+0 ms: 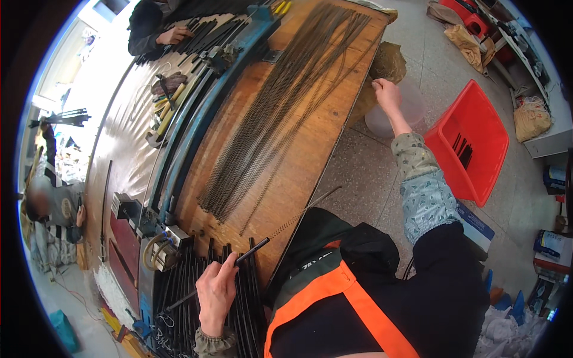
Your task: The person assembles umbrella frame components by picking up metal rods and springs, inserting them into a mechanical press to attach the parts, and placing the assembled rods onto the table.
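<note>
Far left, a seated person [51,206] beside the long counter [310,155]; at the far end, another person's hand [173,34] resting on black rods [206,30]. Near left, left hand [216,292] closed around a thin black rod [249,250], thumb and fingers pinching it, tip angled up toward the right over a near stack of black bars [239,310]. Just right of that tip, one long coiled spring [298,212] lying slantwise off the counter's edge, close to the rod. Centre, a broad bundle of springs [280,113] spread along the wooden top, well apart from the hand, seemingly not yet taken up. Right, right hand [388,92] stretched out past the counter's edge, fingers curled on the rim of a pale bucket [412,110] beside a brown sack [385,62]; whether anything is gripped inside cannot be told. Far right, a red crate [477,119] on the floor holding only a few dark pieces [462,149]. Judging by that near-empty crate and the large pile of springs, work looks early, most of it left.
</note>
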Available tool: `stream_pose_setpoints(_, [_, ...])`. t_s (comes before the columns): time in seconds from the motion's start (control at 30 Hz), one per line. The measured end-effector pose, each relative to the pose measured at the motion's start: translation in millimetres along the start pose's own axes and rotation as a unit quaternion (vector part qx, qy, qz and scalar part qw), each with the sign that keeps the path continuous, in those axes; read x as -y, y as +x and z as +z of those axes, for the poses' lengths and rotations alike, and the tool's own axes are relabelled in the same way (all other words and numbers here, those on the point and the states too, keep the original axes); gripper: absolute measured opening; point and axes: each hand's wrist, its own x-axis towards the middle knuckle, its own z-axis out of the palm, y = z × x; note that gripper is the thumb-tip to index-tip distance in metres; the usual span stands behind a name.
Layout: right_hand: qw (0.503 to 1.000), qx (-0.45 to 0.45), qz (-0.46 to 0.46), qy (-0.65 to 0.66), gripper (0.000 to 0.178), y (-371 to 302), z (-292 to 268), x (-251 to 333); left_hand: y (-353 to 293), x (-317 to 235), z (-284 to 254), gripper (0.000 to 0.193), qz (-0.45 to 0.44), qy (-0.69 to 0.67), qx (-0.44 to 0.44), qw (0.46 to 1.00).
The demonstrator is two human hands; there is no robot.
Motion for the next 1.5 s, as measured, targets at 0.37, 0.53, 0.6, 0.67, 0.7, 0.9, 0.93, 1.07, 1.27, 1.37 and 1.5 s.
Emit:
stream_pose_setpoints(0.37, [0.588,0.368,0.009,0.720,0.086,-98.3,-48.1,93.3,-0.2,-6.5,-27.1,0.040,-0.047,-0.043,-0.042,0.997])
stream_pose_setpoints(0.53, [0.687,0.443,-0.278,0.504,0.074,-191.7,-75.1,169.7,23.4,-7.8,-47.0,0.040,-0.025,0.015,-0.101,0.994])
stream_pose_setpoints(0.6, [0.625,0.640,-0.247,0.372,0.056,-201.7,-81.3,186.0,17.8,-7.0,-52.5,0.036,-0.029,0.060,-0.126,0.990])
stream_pose_setpoints(0.67, [0.673,0.576,-0.336,0.319,0.050,-207.9,-76.4,200.9,9.0,-5.9,-55.8,0.036,-0.048,0.080,-0.116,0.989])
stream_pose_setpoints(0.7, [0.720,0.492,-0.412,0.265,0.045,-210.3,-73.3,208.6,5.7,-5.5,-57.0,0.035,-0.054,0.095,-0.101,0.989])
stream_pose_setpoints(0.9, [0.708,0.511,-0.358,0.331,0.039,-241.9,-72.4,265.3,-19.6,5.9,-60.0,0.040,-0.096,0.057,-0.125,0.986])
stream_pose_setpoints(0.93, [0.690,0.567,-0.272,0.360,0.038,-237.0,-66.8,265.1,-22.7,16.3,-63.9,0.042,-0.081,0.054,-0.191,0.977])
stream_pose_setpoints(1.07, [0.685,0.584,-0.299,0.318,0.034,-203.0,-56.9,262.4,-53.3,52.4,-109.8,0.043,-0.085,0.124,-0.333,0.931])
stream_pose_setpoints(1.27, [0.735,0.516,-0.306,0.316,0.031,-188.7,-14.3,336.1,-99.3,84.6,-166.0,0.024,-0.220,0.145,-0.404,0.876])
stream_pose_setpoints(1.37, [0.749,0.436,-0.357,0.349,0.034,-213.5,13.6,402.4,-113.3,99.9,-167.2,0.019,-0.197,0.129,-0.432,0.871])
stream_pose_setpoints(1.5, [0.713,0.377,-0.452,0.381,0.034,-264.7,56.9,480.0,-154.1,128.6,-161.7,0.022,-0.221,0.144,-0.433,0.862])
